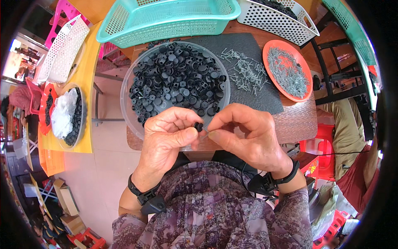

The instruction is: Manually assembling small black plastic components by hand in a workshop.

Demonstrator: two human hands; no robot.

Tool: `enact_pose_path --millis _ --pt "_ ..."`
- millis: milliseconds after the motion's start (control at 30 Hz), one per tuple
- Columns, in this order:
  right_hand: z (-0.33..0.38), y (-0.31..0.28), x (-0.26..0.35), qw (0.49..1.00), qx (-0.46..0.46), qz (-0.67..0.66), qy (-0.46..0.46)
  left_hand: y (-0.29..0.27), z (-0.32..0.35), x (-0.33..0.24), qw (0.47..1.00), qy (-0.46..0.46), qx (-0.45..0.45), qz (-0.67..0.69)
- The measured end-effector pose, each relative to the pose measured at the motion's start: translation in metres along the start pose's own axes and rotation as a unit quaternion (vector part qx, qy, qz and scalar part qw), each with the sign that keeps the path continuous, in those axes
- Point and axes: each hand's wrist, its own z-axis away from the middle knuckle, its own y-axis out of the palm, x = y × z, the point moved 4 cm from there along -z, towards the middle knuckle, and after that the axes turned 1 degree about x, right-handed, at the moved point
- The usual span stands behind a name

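A small round black plastic part (198, 126) is pinched between the thumb and forefinger of my left hand (168, 135). Close beside it, my right hand (246, 135) pinches a thin metal pin (205, 132) whose tip points toward the black part. Whether the pin touches or enters the part is too small to tell. Just beyond my hands stands a clear round tub (125, 99) holding many more black plastic parts (174, 74). To its right, loose metal pins (244, 70) lie scattered on a dark mat (265, 101).
An orange plate (268, 46) of metal pins sits at the table's right. Behind are a teal basket (166, 25) and a white perforated basket (273, 25). On a yellow-covered table (86, 124) at left stands another tub with a plastic bag (65, 114). A person's arm (370, 166) shows far right.
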Motion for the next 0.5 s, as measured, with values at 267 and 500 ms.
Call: enact_pose_path --millis 267,500 --pt "-0.003 0.003 -0.012 0.987 0.016 -0.127 0.097 0.0 0.003 -0.002 1.0 0.013 -0.01 -0.023" --pt "-0.004 0.01 -0.014 0.983 0.023 -0.144 0.109 0.0 0.006 -0.003 0.997 0.015 -0.018 -0.073"
